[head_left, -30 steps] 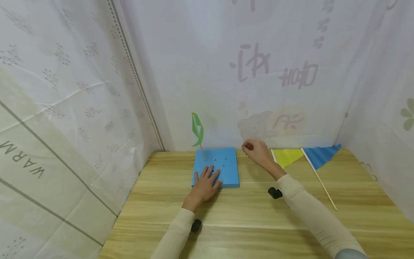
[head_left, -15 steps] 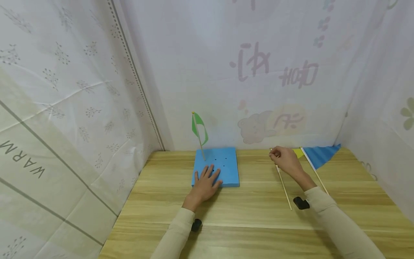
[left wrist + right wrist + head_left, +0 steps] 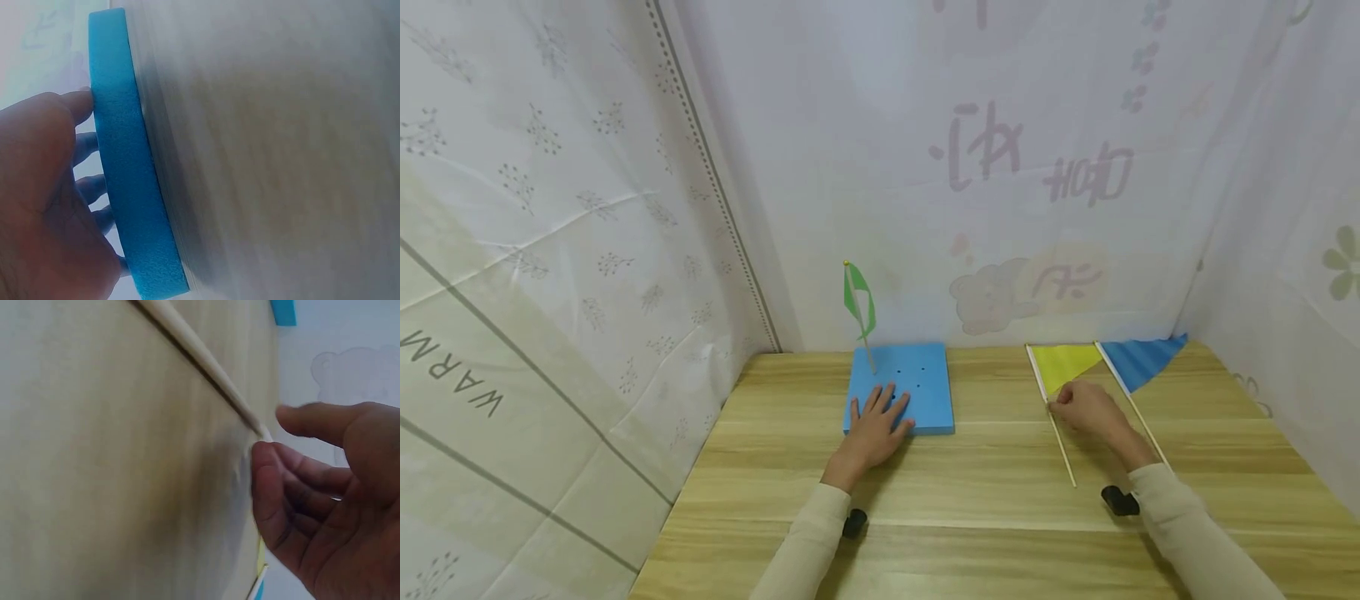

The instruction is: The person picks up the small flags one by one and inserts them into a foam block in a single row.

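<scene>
My left hand [image 3: 872,435] rests with spread fingers on a blue foam block [image 3: 935,404], which has several small holes in its top. The left wrist view shows the fingertips touching the block's upper face, above its side edge [image 3: 128,156]. A small green flag [image 3: 852,293] stands in the block by its wooden stick, leaning slightly. My right hand [image 3: 1092,412] is at the stick of a yellow pennant flag [image 3: 1063,365] lying on the table. In the right wrist view its fingertips touch or nearly touch the stick [image 3: 200,353], and the thumb stands apart from them.
To the right of the yellow flag lies a blue pennant flag [image 3: 1142,362], its stick partly behind my right arm. The wooden table [image 3: 992,483] ends at a printed curtain [image 3: 880,183]. Black wrist-worn devices [image 3: 1122,500] sit under both wrists.
My right hand has moved right from beside the block, past the top of the yellow flag, then down to its stick. The green flag's cloth has swayed. My left hand stays put.
</scene>
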Demonstrator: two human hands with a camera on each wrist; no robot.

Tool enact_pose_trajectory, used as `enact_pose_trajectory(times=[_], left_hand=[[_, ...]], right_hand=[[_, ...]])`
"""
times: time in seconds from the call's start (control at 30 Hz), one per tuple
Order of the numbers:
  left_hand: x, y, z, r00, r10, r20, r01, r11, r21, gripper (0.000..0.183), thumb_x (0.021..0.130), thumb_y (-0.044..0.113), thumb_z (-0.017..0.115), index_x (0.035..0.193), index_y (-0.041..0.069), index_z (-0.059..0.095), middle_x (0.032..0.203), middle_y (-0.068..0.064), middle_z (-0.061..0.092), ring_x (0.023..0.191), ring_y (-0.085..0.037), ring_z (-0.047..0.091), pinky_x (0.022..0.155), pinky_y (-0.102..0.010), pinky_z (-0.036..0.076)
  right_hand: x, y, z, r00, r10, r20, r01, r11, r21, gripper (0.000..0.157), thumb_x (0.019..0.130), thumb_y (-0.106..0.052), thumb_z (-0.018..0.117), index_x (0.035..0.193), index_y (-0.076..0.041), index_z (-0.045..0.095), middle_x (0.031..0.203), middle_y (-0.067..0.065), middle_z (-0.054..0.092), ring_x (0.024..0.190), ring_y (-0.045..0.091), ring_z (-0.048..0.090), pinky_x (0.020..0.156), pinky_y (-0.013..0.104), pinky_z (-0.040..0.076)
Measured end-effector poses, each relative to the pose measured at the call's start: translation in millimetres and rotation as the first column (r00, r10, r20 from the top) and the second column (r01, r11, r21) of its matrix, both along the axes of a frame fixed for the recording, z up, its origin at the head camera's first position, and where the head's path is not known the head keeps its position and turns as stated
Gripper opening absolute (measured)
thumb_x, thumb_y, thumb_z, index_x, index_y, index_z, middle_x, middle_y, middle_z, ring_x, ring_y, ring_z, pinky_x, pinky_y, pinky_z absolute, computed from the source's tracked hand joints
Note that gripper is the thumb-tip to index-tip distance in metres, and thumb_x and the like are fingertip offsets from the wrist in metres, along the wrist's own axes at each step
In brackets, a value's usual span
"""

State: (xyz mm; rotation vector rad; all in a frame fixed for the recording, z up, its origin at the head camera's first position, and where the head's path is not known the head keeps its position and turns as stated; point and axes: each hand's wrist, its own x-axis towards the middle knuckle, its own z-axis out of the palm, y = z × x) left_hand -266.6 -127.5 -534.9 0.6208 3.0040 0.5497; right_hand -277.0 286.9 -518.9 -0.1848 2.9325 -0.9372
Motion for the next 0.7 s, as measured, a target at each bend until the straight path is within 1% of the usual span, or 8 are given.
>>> enact_pose_trajectory(times=[0.07, 0.13, 0.23, 0.33, 0.47, 0.6, 0.7], left_hand=[[0.5, 0.3, 1.7, 1.000, 0.000, 0.010, 0.000, 1.000, -0.007, 0.063, 0.113, 0.050, 0.046, 0.169, 0.022, 0.037, 0.179, -0.012, 0.021, 0.166, -0.040, 0.014, 0.127, -0.077, 0.007], [1.8, 0.9, 4.5, 1.000, -0.004, 0.007, 0.004, 1.000, -0.005, 0.062, 0.113, 0.048, 0.049, 0.168, 0.020, 0.039, 0.178, -0.014, 0.023, 0.166, -0.042, 0.016, 0.126, -0.078, 0.008], [3.8, 1.7, 7.8, 1.000, -0.006, 0.006, 0.006, 1.000, -0.009, 0.062, 0.113, 0.047, 0.050, 0.167, 0.019, 0.040, 0.177, -0.015, 0.024, 0.165, -0.042, 0.018, 0.126, -0.078, 0.010], [5.6, 2.2, 9.6, 1.000, -0.003, 0.001, 0.003, 1.000, -0.019, 0.061, 0.113, 0.047, 0.049, 0.166, 0.018, 0.041, 0.177, -0.014, 0.026, 0.165, -0.042, 0.020, 0.127, -0.077, 0.011], [7.2, 2.8, 10.2, 1.000, -0.003, 0.004, 0.003, 0.999, -0.032, 0.062, 0.113, 0.048, 0.048, 0.167, 0.018, 0.041, 0.177, -0.014, 0.026, 0.165, -0.041, 0.020, 0.127, -0.077, 0.012], [7.5, 3.1, 10.6, 1.000, -0.002, -0.001, 0.002, 0.999, -0.034, 0.061, 0.113, 0.048, 0.048, 0.166, 0.019, 0.041, 0.177, -0.014, 0.027, 0.165, -0.041, 0.020, 0.126, -0.077, 0.013], [6.9, 3.1, 10.1, 1.000, 0.001, -0.005, -0.001, 0.999, -0.034, 0.061, 0.113, 0.048, 0.049, 0.166, 0.019, 0.042, 0.177, -0.014, 0.027, 0.165, -0.041, 0.021, 0.126, -0.077, 0.013]], right_hand=[[1.3, -0.1, -5.0, 1.000, -0.002, 0.031, 0.002, 1.000, 0.011, 0.029, 0.098, -0.028, 0.075, 0.080, -0.006, 0.068, 0.068, 0.000, 0.060, 0.061, 0.015, 0.054, 0.056, 0.030, 0.043], [2.5, -1.7, -8.5, 0.999, -0.009, 0.043, 0.009, 1.000, 0.014, 0.033, 0.096, -0.029, 0.077, 0.072, -0.011, 0.064, 0.062, -0.003, 0.054, 0.058, 0.014, 0.050, 0.054, 0.029, 0.039], [4.2, -4.3, -10.3, 0.999, -0.011, 0.039, 0.011, 1.000, 0.009, 0.039, 0.095, -0.025, 0.076, 0.062, -0.015, 0.057, 0.052, -0.007, 0.046, 0.050, 0.012, 0.046, 0.050, 0.027, 0.037], [5.1, -6.6, -9.4, 0.998, -0.027, 0.048, 0.027, 1.000, 0.001, 0.044, 0.094, -0.020, 0.075, 0.057, -0.018, 0.051, 0.046, -0.010, 0.042, 0.044, 0.010, 0.045, 0.046, 0.025, 0.036], [5.4, -8.8, -8.1, 0.996, -0.050, 0.073, 0.050, 0.999, 0.001, 0.044, 0.093, -0.016, 0.073, 0.055, -0.018, 0.050, 0.045, -0.009, 0.044, 0.042, 0.010, 0.050, 0.046, 0.024, 0.039], [4.5, -9.7, -7.0, 0.994, -0.057, 0.093, 0.057, 0.998, -0.003, 0.042, 0.093, -0.016, 0.071, 0.055, -0.016, 0.053, 0.044, -0.006, 0.050, 0.043, 0.013, 0.056, 0.047, 0.026, 0.043], [3.8, -9.9, -5.3, 0.993, -0.054, 0.108, 0.056, 0.998, -0.010, 0.041, 0.093, -0.016, 0.070, 0.054, -0.013, 0.056, 0.044, -0.003, 0.054, 0.043, 0.015, 0.058, 0.049, 0.028, 0.043]])
